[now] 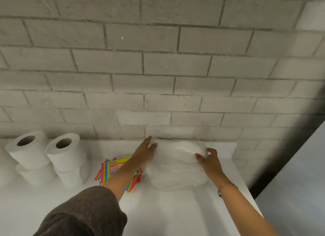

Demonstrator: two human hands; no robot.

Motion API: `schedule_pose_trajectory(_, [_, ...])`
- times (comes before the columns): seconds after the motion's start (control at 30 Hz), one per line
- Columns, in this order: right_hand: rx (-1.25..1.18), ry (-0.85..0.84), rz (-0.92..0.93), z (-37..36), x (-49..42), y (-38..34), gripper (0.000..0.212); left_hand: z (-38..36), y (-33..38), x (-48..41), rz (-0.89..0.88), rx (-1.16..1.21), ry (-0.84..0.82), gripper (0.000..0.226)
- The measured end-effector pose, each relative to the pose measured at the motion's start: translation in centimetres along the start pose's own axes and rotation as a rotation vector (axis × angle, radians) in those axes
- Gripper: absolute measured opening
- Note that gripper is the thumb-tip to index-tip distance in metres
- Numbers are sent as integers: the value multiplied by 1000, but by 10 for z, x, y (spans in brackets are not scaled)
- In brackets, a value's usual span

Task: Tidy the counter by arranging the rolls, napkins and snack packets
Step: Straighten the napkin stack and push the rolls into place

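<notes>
A bulky pack of white napkins (pixel 177 165) in clear plastic lies on the white counter (pixel 175 214), against the brick wall. My left hand (pixel 146 151) presses flat on its left side. My right hand (pixel 209 161) grips its right side, fingers curled over the wrap. Brightly striped snack packets (pixel 114 167) lie stacked under my left forearm, partly hidden by it. At the left stand two stacks of toilet rolls (pixel 28 151) (pixel 66 151), two rolls high each.
A grey brick wall (pixel 158 68) rises right behind the counter. The counter's right edge (pixel 246 191) drops off beside a dark gap and a pale grey surface (pixel 299 183).
</notes>
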State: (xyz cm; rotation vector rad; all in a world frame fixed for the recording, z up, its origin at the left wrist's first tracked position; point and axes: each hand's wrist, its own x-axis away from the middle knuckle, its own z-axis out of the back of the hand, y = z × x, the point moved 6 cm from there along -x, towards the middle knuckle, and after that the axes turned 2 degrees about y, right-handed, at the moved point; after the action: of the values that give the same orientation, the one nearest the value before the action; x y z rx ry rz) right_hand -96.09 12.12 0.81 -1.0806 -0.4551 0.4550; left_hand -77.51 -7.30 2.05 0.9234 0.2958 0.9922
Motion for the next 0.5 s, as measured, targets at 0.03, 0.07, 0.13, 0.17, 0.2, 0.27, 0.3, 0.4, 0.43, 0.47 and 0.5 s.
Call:
schedule_pose_trajectory(0.03, [-6,3,-6,1,-1,2,61,-5,-3,-5,17,-6,0,57])
schedule_pose_trajectory(0.07, [-19,3,-12,1,-1,4,60,-8,-5,-9,27,-16,7,58])
schedule_pose_trajectory(0.13, [-70,-1,-9,0,0,5,56,-12,-9,-14,35,-10,41,62])
schedule_pose_trajectory(0.17, [-105,9,-3,-1,1,6,52,-11,-10,-15,40,10,57,64])
schedule_pose_trajectory(0.2, [-142,28,2,0,2,6,48,-11,-10,-16,55,31,67,67])
schedule_pose_trajectory(0.27, [-217,67,14,0,4,7,41,-9,-10,-19,67,92,83,60])
schedule_pose_trajectory(0.3, [-251,82,29,1,4,7,38,-7,-9,-18,64,112,89,54])
schedule_pose_trajectory(0.4, [-325,117,80,1,7,5,31,-5,-7,-18,75,115,86,67])
schedule_pose_trajectory(0.43, [-341,124,86,0,8,4,31,-5,-7,-18,68,104,88,65])
schedule_pose_trajectory(0.47, [-356,130,87,0,9,4,30,-5,-7,-17,71,100,88,63])
schedule_pose_trajectory(0.5, [-370,136,86,-1,10,4,30,-6,-6,-16,73,102,90,63])
